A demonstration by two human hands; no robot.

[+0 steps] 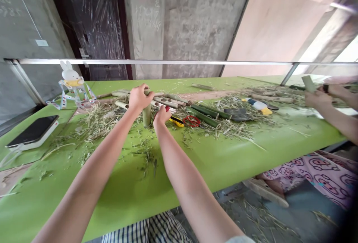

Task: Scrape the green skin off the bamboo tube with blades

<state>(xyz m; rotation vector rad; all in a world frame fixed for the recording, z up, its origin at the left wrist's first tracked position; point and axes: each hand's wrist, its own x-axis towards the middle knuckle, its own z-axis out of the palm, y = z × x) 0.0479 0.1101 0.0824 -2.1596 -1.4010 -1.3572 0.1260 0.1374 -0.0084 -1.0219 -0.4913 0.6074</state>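
Note:
A short green bamboo tube [146, 117] stands upright on the green table. My left hand [140, 98] grips it from above, with fingers wrapped around its upper end. Close beside the tube, my right hand [162, 116] is closed on a red object [167, 108] that is mostly hidden by the fingers, so its kind does not show. Just right of that hand lies a yellow and black utility knife [177, 121]. A red loop-shaped item [191, 121] rests next to the knife. Several dark green bamboo tubes [205, 115] lie beyond it.
Bamboo shavings [96, 123] litter the green table [125, 194]. A phone-like device [33, 133] and a rabbit figure [70, 75] are at left. A glue bottle [258, 105] and a dark flat piece [237, 114] lie right. Another person's hands [319, 97] hold bamboo at far right.

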